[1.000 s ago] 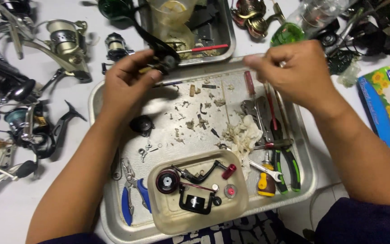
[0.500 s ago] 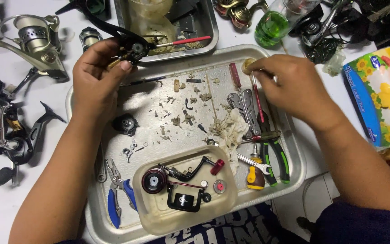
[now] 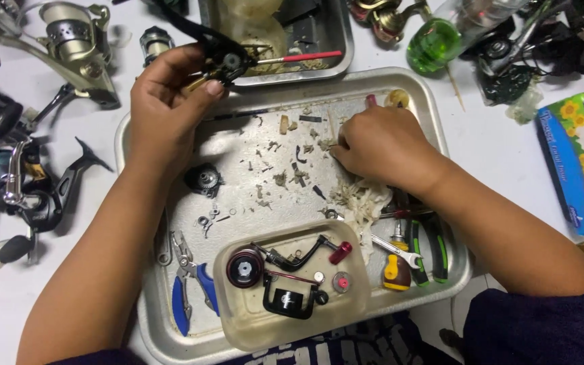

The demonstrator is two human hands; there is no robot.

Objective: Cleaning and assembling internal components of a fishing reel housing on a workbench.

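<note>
On the worktop, head view | left hand grips black reel body above metal tray, at its far left corner | right hand curled, fingertips down among debris; held item not visible | best: steady the body, pick slowly | crowding: pliers, plastic tub, screwdriver, spare reels

Dull scratched metal tray holds a cloudy plastic tub; beside it, glossy black plastic reel body.

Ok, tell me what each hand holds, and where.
Left hand pinches the black reel body at its lower end. Right hand: fingers curled down on tray debris; any hold can't be told.
</note>
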